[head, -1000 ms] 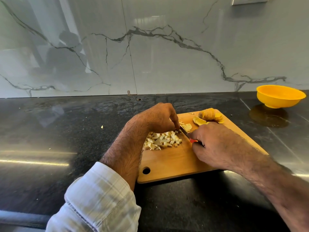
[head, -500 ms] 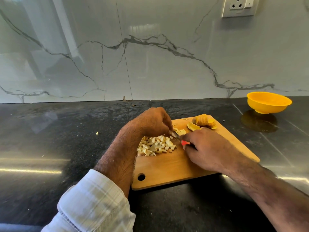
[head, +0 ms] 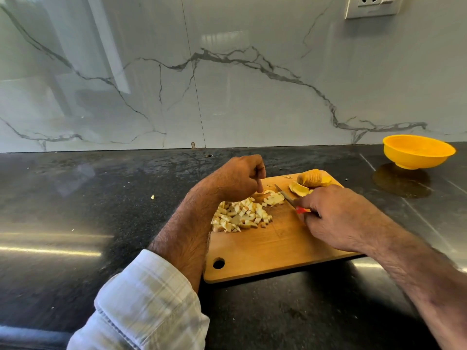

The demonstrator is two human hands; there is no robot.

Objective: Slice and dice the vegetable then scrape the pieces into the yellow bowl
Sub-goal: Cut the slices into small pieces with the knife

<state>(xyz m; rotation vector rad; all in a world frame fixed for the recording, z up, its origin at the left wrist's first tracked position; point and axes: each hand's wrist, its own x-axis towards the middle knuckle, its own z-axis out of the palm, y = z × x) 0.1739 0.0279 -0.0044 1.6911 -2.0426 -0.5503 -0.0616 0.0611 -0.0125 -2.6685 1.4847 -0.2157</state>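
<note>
A wooden cutting board (head: 273,251) lies on the black counter. A heap of pale diced vegetable pieces (head: 241,215) sits on its left part, with a small freshly cut cluster (head: 274,198) beside it. My left hand (head: 237,178) hovers curled over that cluster, fingertips touching a piece. My right hand (head: 333,215) grips a red-handled knife (head: 285,195), its blade pointing up-left beside the cluster. Uncut slices (head: 299,188) and a brown vegetable chunk (head: 313,178) rest at the board's far corner. The yellow bowl (head: 418,154) stands at the far right, apart from the board.
A marble backsplash rises behind the counter, with a wall socket (head: 371,6) at the upper right. One stray vegetable bit (head: 152,197) lies on the counter left of the board. The counter's near edge runs along the bottom left.
My left hand has lifted off the strips and the knife blade has pulled back to the right, exposing the newly cut cluster. The camera has tilted upward.
</note>
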